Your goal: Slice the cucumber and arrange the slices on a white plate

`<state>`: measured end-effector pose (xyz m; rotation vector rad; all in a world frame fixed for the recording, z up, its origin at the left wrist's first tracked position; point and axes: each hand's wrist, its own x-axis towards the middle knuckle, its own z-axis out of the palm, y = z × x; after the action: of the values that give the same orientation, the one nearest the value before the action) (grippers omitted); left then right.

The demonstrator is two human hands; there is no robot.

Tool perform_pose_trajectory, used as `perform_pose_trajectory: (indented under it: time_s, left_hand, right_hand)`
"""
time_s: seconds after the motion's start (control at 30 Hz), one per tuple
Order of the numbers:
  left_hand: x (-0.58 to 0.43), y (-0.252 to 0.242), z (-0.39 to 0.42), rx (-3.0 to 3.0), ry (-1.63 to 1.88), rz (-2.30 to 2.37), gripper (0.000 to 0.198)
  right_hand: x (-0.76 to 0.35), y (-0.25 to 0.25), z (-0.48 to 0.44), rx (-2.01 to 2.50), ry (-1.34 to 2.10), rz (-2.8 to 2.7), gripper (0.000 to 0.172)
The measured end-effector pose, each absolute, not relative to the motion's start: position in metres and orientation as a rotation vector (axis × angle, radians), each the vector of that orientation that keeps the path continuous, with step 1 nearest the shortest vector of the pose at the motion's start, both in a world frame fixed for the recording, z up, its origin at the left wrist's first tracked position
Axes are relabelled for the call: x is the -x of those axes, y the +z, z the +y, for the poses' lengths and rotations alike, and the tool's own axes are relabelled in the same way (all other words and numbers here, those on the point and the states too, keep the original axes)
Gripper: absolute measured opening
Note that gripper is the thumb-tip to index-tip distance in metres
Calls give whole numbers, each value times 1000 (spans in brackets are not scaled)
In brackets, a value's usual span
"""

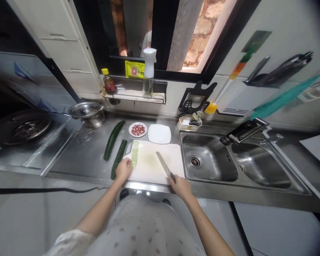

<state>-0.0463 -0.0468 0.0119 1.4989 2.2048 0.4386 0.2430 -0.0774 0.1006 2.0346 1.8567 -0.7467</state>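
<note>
Your right grip [181, 185] is closed around the dark handle of a kitchen knife [164, 164], whose blade points away from you and to the left, over the white cutting board [145, 175]; whether it touches the surface, you cannot tell from here. Your left grip [123, 170] has its fingers bent together at the near end of a row of cucumber slices [134, 151]; whether they pinch one is unclear. Those slices overlap in a line along the board's left side, by its handle cutout.

Just left of the board, beside your left grip, one cucumber [119, 159] lies on the steel desk [77, 160]; a longer cucumber [114, 140] lies farther left, slanting the same way. Behind the board you have a small round plate [130, 128] of chopped red pieces [138, 130] and, to its right, a bare white square plate [159, 133]. A lidded metal pot [92, 119] stands at the back left, and a double-basin sink [210, 161] adjoins the board's right side.
</note>
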Motion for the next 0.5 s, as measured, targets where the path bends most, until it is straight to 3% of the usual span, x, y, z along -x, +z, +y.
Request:
perform_pose_trajectory:
  time_s: [0.23,0.5]
  left_hand:
    - [44,19,9,-1472,545,2207,26]
    - [38,18,68,-1612,381,2219,41]
  right_hand:
    - [-243,99,-79,-2047,-749,1845,45]
    - [-244,98,-78,-2050,-775,1851,45]
